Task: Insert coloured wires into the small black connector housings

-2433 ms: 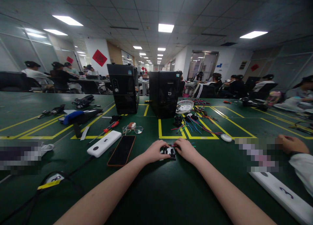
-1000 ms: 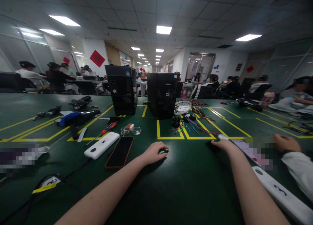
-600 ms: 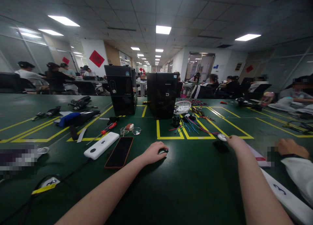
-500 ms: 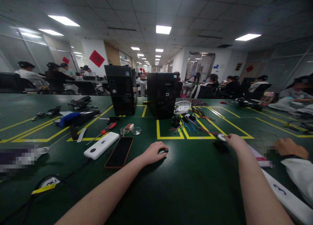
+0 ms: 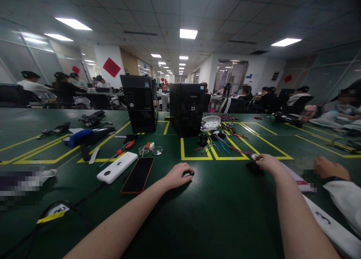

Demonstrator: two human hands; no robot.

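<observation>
Small part sits in my curled left hand on the bench; at the white disc, I can't tell from here whether my right hand grips. Work looks unfinished.

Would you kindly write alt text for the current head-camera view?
A person's left hand curls around a small, partly hidden black-and-white object over a green table, while the right hand is at a round white object. Two black computer towers stand beyond.

we see lit panels in a grey ceiling, a red square on a white pillar, glass walls, chairs, a door.
</observation>
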